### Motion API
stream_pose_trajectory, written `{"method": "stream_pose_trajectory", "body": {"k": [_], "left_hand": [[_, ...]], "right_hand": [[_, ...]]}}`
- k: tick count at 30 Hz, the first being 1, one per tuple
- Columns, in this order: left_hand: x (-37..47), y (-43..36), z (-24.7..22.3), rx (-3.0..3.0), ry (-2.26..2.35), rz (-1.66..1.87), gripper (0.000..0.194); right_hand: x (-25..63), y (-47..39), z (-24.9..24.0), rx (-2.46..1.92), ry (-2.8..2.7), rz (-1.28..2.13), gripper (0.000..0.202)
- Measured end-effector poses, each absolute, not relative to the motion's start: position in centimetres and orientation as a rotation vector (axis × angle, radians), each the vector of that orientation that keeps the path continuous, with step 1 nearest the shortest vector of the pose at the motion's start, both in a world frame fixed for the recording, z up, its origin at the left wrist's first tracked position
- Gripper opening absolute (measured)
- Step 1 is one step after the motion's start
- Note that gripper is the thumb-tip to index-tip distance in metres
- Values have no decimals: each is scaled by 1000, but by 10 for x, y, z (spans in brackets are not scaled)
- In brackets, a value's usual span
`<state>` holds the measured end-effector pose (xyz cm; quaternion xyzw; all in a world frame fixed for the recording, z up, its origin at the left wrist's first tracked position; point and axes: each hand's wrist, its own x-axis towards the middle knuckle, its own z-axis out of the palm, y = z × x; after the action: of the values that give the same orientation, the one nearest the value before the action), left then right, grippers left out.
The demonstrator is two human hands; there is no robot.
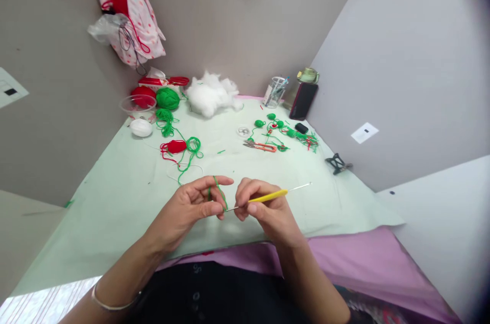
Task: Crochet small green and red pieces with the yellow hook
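Observation:
Pinched between the fingers of my right hand (264,206) is a crochet hook with a yellow handle (270,196); its metal tip points left, and a second metal end sticks out to the right. My left hand (195,199) is closed on green yarn (219,189), a strand of which loops over the raised index finger. The hook tip meets the yarn at the left thumb and fingertips. Any stitches there are too small to make out. Loose green yarn (193,146) trails on the table beyond my left hand, beside a small red yarn bundle (176,146).
White stuffing (210,94) lies at the back, right of a green yarn ball (167,98) and a plastic tub (138,105). Orange-handled thread snips (261,146) lie near small green crocheted pieces (291,132). A phone (304,101) leans against a bottle (308,76) at the back right.

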<state>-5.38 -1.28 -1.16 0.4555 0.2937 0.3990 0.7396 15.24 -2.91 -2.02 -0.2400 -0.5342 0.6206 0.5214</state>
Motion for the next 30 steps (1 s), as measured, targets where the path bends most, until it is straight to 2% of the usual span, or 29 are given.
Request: {"method": "stream_pose_trajectory", "body": {"k": [4, 7, 11, 15, 18, 21, 24, 26, 30], "left_hand": [[-44, -14, -7, 851, 564, 902, 37], [-39, -17, -5, 760, 590, 994, 41], [-34, -20, -4, 683, 645, 1071, 44], [-27, -23, -5, 697, 744, 1190, 45], [-23, -26, -5, 706, 798, 1300, 47], [-24, -27, -3, 616, 733, 1194, 51], [-27, -28, -2, 608, 667, 1064, 51], [-26, -27, -3, 665, 702, 1102, 49], [-22, -27, -5, 611, 733, 1193, 47]], "right_hand": [[138, -30, -26, -443, -1113, 1544, 12], [130, -35, -24, -521, -1150, 1387, 12], [124, -44, -19, -736, -1431, 843, 15], [114, -47, -25, -875, -1644, 192, 37], [108, -46, -35, -911, -1696, -95, 50], [110, -44, -36, -861, -1662, -37, 51], [116, -43, -25, -842, -1560, 323, 35], [119, -43, -21, -860, -1564, 453, 28], [117, -45, -29, -885, -1687, 64, 39]]}}
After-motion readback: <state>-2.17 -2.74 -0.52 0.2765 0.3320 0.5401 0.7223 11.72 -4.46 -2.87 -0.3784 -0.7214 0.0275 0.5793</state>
